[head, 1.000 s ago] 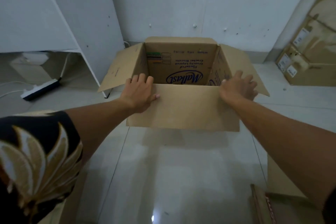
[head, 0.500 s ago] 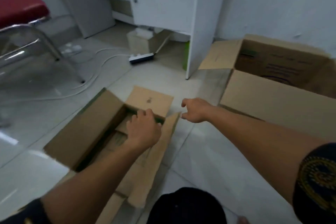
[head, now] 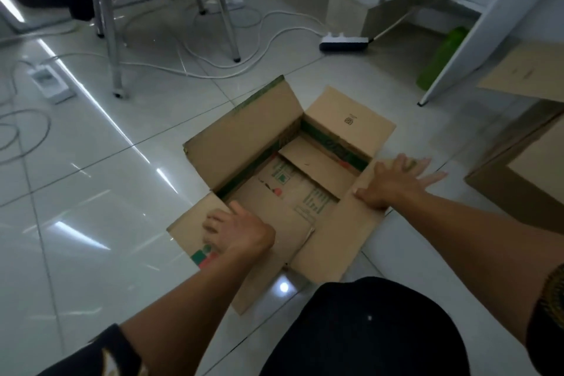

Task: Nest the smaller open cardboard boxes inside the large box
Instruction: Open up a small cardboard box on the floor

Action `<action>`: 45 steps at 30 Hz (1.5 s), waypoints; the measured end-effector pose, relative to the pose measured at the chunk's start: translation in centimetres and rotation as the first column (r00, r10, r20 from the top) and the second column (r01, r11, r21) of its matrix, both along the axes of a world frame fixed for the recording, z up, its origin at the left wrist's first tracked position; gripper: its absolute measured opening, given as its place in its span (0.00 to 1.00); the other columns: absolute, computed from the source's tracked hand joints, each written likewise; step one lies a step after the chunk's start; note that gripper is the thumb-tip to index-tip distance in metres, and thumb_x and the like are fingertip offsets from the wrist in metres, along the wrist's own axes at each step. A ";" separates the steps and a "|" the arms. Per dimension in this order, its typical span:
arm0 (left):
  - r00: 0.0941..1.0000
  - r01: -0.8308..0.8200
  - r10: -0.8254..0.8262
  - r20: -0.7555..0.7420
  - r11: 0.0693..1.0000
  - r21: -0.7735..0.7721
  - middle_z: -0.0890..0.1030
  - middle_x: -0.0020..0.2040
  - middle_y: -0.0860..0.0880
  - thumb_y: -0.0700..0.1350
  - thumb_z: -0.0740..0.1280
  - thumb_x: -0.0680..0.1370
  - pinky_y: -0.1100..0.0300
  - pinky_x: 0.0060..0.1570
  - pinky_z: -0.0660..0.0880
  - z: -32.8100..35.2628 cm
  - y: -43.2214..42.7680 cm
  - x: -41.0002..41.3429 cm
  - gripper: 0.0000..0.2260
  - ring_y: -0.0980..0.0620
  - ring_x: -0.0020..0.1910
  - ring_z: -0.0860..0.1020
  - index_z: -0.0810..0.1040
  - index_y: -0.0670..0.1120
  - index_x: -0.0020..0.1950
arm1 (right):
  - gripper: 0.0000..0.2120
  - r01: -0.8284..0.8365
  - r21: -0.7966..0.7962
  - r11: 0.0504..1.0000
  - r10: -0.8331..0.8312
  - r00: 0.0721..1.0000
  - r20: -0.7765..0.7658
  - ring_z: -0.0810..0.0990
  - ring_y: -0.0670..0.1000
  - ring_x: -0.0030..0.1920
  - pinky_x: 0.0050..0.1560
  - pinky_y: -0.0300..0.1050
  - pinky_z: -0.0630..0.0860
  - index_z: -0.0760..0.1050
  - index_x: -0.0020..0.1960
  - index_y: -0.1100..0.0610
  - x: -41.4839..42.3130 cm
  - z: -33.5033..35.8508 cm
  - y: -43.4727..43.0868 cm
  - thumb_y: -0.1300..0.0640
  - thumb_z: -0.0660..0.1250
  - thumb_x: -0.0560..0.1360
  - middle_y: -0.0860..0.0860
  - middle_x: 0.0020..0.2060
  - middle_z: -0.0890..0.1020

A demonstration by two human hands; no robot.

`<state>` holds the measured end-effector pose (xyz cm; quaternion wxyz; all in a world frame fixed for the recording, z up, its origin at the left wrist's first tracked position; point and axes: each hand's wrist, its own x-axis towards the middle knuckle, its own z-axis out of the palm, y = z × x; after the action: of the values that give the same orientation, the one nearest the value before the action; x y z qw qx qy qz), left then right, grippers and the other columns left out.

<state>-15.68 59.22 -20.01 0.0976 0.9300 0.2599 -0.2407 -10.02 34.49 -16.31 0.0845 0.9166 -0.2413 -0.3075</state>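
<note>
A smaller open cardboard box with green print lies on the tiled floor in the middle, its four flaps spread outward and its inside bare. My left hand curls over the near-left flap at the box's edge. My right hand lies on the right flap with fingers spread and the thumb hooked on the flap's inner edge. The large box stands at the right edge, only partly in view, one flap sticking out toward the smaller box.
A metal chair frame stands at the back left among white cables. A power strip lies behind the box. A green bottle leans by a white desk panel. My dark-clothed knee fills the lower right.
My view swung left from the large box to the smaller box. Both hands left the large box's near flap and came down on the smaller box's flaps.
</note>
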 end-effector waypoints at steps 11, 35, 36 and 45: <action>0.979 0.059 -0.027 0.201 0.986 -0.153 0.42 0.80 0.39 0.42 0.61 0.79 0.46 0.49 0.75 -4.9 2.0 2.3 0.41 0.35 0.67 0.71 0.32 0.45 0.79 | 0.43 -0.042 0.178 0.983 -0.005 0.966 0.259 0.63 0.64 0.74 0.71 0.70 0.59 0.59 0.76 0.57 -1.1 -5.2 0.5 0.28 0.58 0.73 0.60 0.75 0.63; 0.971 0.197 -0.159 0.177 0.955 -0.223 0.74 0.60 0.40 0.45 0.65 0.79 0.53 0.37 0.76 -5.5 2.6 8.3 0.34 0.40 0.48 0.79 0.49 0.49 0.79 | 0.27 -0.080 0.149 0.986 0.019 0.929 0.371 0.75 0.64 0.63 0.60 0.54 0.73 0.51 0.78 0.71 0.0 -7.5 -2.0 0.62 0.53 0.82 0.66 0.66 0.75; 0.983 0.170 -0.144 0.115 0.952 -0.254 0.74 0.58 0.39 0.44 0.65 0.79 0.55 0.30 0.75 -5.6 2.6 8.1 0.39 0.42 0.42 0.79 0.40 0.54 0.79 | 0.25 -0.066 0.166 0.984 -0.003 0.924 0.381 0.76 0.64 0.62 0.59 0.54 0.74 0.55 0.76 0.71 -0.1 -7.3 -2.0 0.62 0.53 0.82 0.66 0.65 0.75; 0.892 0.405 -0.364 0.267 0.907 -0.117 0.78 0.56 0.40 0.43 0.64 0.78 0.54 0.44 0.70 -3.6 0.7 15.1 0.16 0.45 0.47 0.75 0.73 0.40 0.64 | 0.33 0.190 0.353 0.916 -0.322 0.874 0.365 0.73 0.63 0.68 0.64 0.55 0.71 0.40 0.80 0.64 -2.0 -7.7 -2.5 0.60 0.55 0.83 0.63 0.71 0.71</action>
<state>-0.61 59.91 -23.56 0.1573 0.9734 0.0353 -0.1627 -12.05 31.97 -24.01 -0.1538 0.9220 -0.3234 -0.1474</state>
